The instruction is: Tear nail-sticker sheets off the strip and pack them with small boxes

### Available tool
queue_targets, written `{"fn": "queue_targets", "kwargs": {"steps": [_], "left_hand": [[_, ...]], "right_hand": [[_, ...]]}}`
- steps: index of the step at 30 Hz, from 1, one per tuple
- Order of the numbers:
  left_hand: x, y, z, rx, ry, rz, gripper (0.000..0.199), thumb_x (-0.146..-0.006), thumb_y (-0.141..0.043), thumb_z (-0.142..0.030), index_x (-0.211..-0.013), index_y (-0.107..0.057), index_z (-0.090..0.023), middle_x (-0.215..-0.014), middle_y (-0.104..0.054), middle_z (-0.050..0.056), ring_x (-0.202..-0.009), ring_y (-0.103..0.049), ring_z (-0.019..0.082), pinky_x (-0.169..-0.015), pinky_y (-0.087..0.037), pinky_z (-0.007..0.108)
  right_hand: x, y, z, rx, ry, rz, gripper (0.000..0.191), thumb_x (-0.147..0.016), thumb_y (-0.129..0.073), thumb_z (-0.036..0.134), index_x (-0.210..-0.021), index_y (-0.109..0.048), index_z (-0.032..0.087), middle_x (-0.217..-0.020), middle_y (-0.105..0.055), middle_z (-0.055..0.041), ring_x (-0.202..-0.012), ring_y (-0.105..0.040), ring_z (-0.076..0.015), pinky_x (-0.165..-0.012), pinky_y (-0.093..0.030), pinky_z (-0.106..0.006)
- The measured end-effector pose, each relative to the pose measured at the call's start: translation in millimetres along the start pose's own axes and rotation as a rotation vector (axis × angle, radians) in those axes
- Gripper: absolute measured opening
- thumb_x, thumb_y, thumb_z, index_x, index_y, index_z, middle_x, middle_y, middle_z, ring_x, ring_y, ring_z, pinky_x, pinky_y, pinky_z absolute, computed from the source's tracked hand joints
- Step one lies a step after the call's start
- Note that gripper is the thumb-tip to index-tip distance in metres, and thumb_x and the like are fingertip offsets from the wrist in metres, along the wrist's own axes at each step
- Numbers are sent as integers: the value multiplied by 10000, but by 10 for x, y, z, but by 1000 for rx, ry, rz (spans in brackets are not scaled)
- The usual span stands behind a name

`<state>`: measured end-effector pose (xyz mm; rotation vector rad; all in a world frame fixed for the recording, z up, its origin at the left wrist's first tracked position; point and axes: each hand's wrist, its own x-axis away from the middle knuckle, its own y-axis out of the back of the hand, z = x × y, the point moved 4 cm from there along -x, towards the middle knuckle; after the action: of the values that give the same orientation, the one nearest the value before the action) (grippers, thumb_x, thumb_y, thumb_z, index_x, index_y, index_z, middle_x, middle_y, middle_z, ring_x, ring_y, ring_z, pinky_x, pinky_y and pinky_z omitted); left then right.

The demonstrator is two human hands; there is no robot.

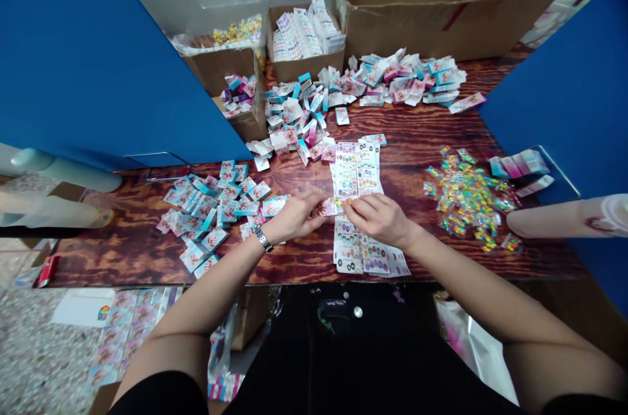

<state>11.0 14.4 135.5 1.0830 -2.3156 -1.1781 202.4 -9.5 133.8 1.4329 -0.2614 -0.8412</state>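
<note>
Printed card strip, pink/white, small, held at approx ctr of counter, toward near edge. Print too small to read; part of strip hidden by fingers.

L hand: grip clamped on strip's L end, thumb + fingers together. R hand: grip together on strip's R end, fingertips over it; exact contact hard to make out. Wristwatch on L wrist.

Far of hands: printed sheets lying flat, overlapped. Near side: more printed sheets, partly under R hand. Both show rows of colored labels; text illegible.

L of hands: loose pile of teal/white cards. Far: heap of folded cards, 2nd heap to its R. R: scattered shiny multicolored packets, contents unclear.

Far edge: cardboard box w/ stacked printed cards, larger cardboard box to its R, inside not fully seen. Blue panel blocks R side. Pale roll cut off by R frame edge; kind unclear.
</note>
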Motion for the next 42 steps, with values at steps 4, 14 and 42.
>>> {"fn": "queue_targets", "kwargs": {"steps": [4,14,42], "left_hand": [[-1,-32,-53,-37,-34,-7,383,-885,-543,-289,-1236,-526,-135,-1118,-608,133,-1024,-591,244,-880,-496,382],[37,-149,-123,-95,19,-178,328,-836,-595,-216,-1142,-512,-133,-998,-569,97,-914,-575,226,-804,-515,379],[105,-300,-267,55,-77,-251,408,-883,-555,-190,-1279,-459,-204,-1117,-522,92,-1016,-535,200,-844,-499,329]], "right_hand": [[-43,29,51,-11,49,-3,276,-969,-426,176,-1075,-671,247,-824,-658,-51,-806,-583,-196,-678,-481,-356],[-38,110,223,102,120,-177,274,-940,-443,83,-1114,-645,144,-968,-694,-95,-912,-652,-191,-814,-572,-319],[121,-159,58,-796,-623,-331,458,-824,-651,298,-1250,-489,247,-1140,-589,-72,-1036,-601,-209,-870,-528,-378]]}}
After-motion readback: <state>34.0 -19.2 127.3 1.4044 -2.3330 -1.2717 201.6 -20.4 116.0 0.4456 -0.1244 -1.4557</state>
